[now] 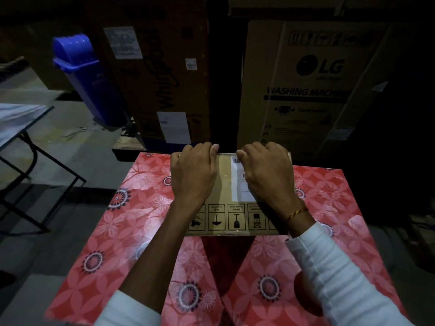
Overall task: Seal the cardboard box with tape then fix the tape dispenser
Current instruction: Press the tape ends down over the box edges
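Note:
A brown cardboard box [223, 191] lies on a table with a red flowered cloth [141, 220]. It bears a white shipping label [237, 182] and a row of black handling symbols along its near side. My left hand [193, 172] lies on the box's left part, fingers curled over the far edge. My right hand [266, 170] rests on the right part and covers some of the label, fingers also curled over the far edge. A thread band circles my right wrist. I see no tape or tape dispenser.
Tall appliance cartons [306, 85] stand close behind the table, one dark [160, 74], one printed "LG washing machine". A blue swing-lid bin [87, 76] leans at the back left. A folding table [18, 121] stands on the grey floor at left.

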A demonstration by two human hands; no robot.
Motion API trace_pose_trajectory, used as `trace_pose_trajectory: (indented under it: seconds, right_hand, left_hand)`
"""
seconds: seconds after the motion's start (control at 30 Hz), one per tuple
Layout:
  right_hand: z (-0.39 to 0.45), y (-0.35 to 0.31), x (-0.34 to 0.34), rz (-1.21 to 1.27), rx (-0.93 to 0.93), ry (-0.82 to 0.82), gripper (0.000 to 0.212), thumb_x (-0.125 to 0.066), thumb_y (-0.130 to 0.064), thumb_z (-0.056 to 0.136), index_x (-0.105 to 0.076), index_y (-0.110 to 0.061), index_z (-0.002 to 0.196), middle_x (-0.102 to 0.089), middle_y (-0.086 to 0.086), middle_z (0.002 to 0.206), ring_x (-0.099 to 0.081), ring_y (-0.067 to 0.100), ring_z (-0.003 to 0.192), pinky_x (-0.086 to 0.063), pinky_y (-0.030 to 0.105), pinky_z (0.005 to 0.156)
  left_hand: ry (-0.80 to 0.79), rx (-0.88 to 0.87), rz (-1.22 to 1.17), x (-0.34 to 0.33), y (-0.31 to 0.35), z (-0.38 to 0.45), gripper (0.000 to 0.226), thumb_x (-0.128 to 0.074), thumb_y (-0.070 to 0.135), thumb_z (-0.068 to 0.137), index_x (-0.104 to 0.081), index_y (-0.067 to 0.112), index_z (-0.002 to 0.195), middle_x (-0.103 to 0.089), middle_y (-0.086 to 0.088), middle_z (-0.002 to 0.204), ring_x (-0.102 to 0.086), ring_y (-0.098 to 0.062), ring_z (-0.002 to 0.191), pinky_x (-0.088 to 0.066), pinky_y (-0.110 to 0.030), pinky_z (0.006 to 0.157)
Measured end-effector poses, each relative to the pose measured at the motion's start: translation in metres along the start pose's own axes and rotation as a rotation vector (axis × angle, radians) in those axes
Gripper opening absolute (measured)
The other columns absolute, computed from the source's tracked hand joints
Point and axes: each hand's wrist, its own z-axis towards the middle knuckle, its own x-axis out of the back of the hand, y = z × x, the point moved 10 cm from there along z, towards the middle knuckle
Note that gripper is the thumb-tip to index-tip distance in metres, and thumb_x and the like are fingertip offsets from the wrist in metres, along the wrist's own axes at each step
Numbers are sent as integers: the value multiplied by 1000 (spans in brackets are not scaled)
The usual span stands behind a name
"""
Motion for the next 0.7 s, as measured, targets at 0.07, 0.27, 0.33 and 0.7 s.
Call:
trace_pose_trajectory:
  seconds: [0.07, 0.27, 0.33, 0.7]
  right_hand:
    - [0, 0, 3, 4, 4, 3, 23, -48, -30, 104, -70, -22, 107, -70, 1, 94, -58, 26, 86, -42, 44, 85]
    - [14, 3, -8, 38, -34, -165, 42, -32, -56, 104, -68, -35, 98, -58, -12, 88, -55, 17, 91, -32, 43, 88]
    - [17, 2, -10, 40, 15, -212, 44, -30, -57, 104, -69, -37, 106, -61, -12, 101, -56, 16, 98, -33, 44, 92]
    - [19, -8, -12, 122, 165, -323, 45, -30, -57, 104, -63, -37, 126, -74, -8, 101, -63, 14, 101, -32, 45, 99]
  left_hand:
    - [10, 3, -9, 2, 1, 0, 34, -37, 34, 106, -66, 17, 108, -53, 4, 75, -50, -19, 74, -36, -38, 75]
    - [10, 25, -7, 1, -1, 1, 32, -39, 32, 105, -63, 18, 121, -64, -6, 83, -42, -15, 74, -38, -38, 77]
    - [6, 16, -10, 1, 1, 1, 31, -39, 31, 105, -63, 17, 119, -65, -6, 83, -49, -17, 75, -40, -39, 78]
    - [-18, -30, 18, 1, 2, -1, 36, -32, 35, 104, -63, 18, 112, -57, 0, 79, -46, -16, 76, -35, -37, 75]
